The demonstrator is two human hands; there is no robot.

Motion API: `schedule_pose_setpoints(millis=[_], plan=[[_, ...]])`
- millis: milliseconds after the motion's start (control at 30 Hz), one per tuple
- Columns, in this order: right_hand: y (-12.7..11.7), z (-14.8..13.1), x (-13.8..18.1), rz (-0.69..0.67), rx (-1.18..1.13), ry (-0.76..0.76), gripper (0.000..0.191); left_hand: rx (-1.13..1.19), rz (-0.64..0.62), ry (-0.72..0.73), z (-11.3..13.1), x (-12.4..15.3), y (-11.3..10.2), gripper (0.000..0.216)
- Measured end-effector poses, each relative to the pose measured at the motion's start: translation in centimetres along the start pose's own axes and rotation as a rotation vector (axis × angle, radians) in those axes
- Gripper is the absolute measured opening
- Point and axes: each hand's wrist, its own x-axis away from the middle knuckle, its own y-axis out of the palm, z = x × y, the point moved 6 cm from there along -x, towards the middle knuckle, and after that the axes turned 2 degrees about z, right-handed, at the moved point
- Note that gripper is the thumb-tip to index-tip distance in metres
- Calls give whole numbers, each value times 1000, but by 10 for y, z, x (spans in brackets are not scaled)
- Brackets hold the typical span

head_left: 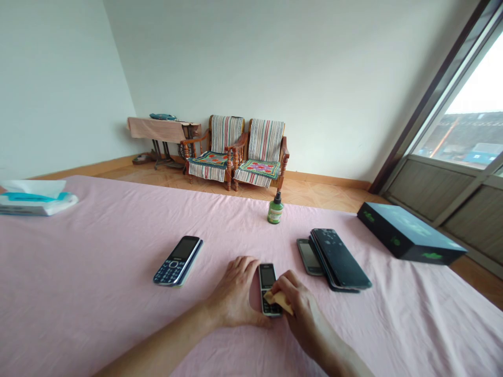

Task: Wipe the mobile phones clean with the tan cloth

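On the pink cloth (98,293), both hands: left hand (236,296) flat beside phone (268,285), right hand (296,306) pinching rag (278,299).

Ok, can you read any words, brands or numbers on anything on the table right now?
None can be read.
Dark box: green marks, too blurred.
Green bottle: label too small.
Tissue pack: blue band, no legible text.
Small phone under the left hand and right hand: keys too small.
Blue phone: keypad digits too small.
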Motion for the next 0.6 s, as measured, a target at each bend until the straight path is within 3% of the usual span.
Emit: schedule_pose_setpoints(millis=[200, 300, 433, 600], plan=[[-1, -16, -4, -33, 298, -203, 17, 0, 0, 13, 1, 0, 0, 98], [0, -17, -4, -67, 202, -208, 19, -1, 5, 17, -1, 1, 1, 99], [-7, -10, -5, -13, -13, -95, 29, -5, 4, 15, -1, 0, 1, 97], [-8, -3, -6, -41, -182, -11, 35, 1, 3, 18, -2, 0, 3, 98]])
